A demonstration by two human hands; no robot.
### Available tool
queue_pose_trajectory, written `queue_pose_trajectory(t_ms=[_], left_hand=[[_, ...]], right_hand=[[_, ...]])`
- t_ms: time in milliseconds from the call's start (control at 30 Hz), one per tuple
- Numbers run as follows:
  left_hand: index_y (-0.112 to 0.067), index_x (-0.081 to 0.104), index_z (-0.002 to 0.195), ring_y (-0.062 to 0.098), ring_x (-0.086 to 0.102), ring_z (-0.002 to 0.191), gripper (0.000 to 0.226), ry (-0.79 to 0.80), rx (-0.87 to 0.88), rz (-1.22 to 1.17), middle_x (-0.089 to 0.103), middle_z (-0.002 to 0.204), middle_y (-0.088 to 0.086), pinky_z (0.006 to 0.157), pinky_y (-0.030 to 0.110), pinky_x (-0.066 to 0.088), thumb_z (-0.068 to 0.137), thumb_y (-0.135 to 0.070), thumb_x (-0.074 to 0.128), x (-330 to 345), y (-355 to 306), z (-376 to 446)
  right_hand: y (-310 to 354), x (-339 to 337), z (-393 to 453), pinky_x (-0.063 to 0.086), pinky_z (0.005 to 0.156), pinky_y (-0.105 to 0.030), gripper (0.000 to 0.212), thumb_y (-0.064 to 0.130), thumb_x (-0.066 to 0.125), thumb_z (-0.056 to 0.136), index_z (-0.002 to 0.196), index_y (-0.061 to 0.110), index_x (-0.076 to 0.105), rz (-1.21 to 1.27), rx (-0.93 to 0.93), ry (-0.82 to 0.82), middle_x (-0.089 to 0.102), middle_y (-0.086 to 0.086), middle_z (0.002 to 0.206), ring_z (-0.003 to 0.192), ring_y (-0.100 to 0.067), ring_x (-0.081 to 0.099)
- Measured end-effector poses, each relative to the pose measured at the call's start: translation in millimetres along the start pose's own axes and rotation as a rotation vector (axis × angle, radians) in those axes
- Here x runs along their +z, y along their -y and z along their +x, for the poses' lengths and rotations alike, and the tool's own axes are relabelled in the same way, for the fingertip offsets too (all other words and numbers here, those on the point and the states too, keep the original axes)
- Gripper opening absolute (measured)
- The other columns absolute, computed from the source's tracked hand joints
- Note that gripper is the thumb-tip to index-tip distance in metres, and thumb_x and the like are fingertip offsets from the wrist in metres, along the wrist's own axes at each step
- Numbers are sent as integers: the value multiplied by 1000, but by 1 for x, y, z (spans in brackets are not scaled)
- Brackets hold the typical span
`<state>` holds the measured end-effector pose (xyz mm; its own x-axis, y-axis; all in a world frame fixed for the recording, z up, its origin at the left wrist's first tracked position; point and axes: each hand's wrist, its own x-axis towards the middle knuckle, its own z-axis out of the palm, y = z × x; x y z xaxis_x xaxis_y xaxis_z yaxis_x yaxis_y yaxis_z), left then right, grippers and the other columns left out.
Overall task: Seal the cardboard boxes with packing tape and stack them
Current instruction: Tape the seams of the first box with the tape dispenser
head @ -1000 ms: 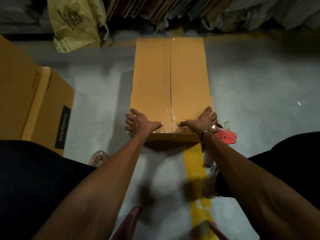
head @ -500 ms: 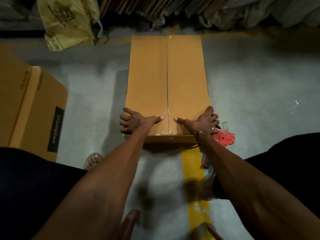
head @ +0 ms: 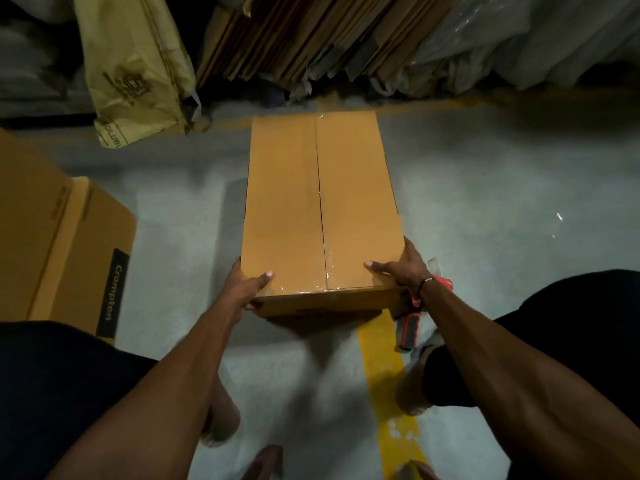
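Observation:
A long brown cardboard box [head: 287, 202] lies on the grey floor in front of me, flaps closed, with clear tape along its centre seam and over the near edge. My left hand [head: 242, 289] grips its near left corner, thumb on top and fingers down the side. My right hand [head: 403, 268] grips the near right corner the same way. A red tape dispenser [head: 412, 323] lies on the floor just behind my right wrist, partly hidden by it.
A larger brown box [head: 69, 244] with a black "Crompton" label stands at the left. Flattened cardboard sheets [head: 311, 36], a yellowish bag [head: 135, 71] and plastic-wrapped bundles line the back. A yellow floor stripe [head: 381, 368] runs toward me. My knees frame both sides.
Both hands slid from lying flat near the seam outward to the box's near corners and now grip its sides. The view tilted up a little.

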<state>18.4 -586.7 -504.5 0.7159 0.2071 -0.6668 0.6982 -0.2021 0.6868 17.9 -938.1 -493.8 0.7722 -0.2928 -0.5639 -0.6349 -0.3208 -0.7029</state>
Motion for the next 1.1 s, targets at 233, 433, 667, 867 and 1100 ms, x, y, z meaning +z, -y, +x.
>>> queue_pose_trajectory(t_ms=[233, 433, 667, 867, 1100], left_hand=[[-31, 46, 147, 32, 63, 116, 72, 26, 137, -115, 62, 133, 3, 79, 60, 61, 86, -28, 85, 3, -28, -52], [-29, 53, 140, 32, 67, 113, 71, 103, 359, -109, 68, 128, 2, 72, 60, 63, 79, -38, 89, 25, -106, -115], [-22, 53, 133, 32, 67, 112, 55, 223, 593, -44, 66, 123, 7, 90, 60, 59, 87, -28, 84, 97, -220, -212], [-23, 49, 135, 33, 67, 109, 59, 400, 695, 63, 64, 125, 7, 77, 55, 62, 87, -26, 84, 207, -272, -259], [-16, 37, 151, 34, 61, 121, 84, 643, 727, 306, 54, 138, 10, 88, 59, 60, 84, -31, 86, 367, -279, -284]], right_hand=[[45, -58, -50, 43, 111, -54, 118, 42, 96, 62, 157, 24, 28, 34, -143, -73, 46, -8, 152, 136, -33, 45], [96, -158, -120, 45, 105, -52, 111, 30, 96, 64, 156, 27, 32, 120, -259, -182, 47, -8, 151, 135, -33, 46], [102, -285, -215, 46, 103, -54, 99, 27, 95, 68, 150, 29, 40, 249, -311, -385, 53, -5, 143, 133, -31, 48], [43, -376, -267, 49, 98, -49, 101, 33, 98, 62, 147, 31, 44, 371, -217, -631, 57, 2, 134, 118, -19, 50], [-77, -444, -298, 51, 100, -51, 96, 35, 100, 56, 138, 31, 50, 560, -3, -826, 61, 2, 125, 118, -24, 56]])
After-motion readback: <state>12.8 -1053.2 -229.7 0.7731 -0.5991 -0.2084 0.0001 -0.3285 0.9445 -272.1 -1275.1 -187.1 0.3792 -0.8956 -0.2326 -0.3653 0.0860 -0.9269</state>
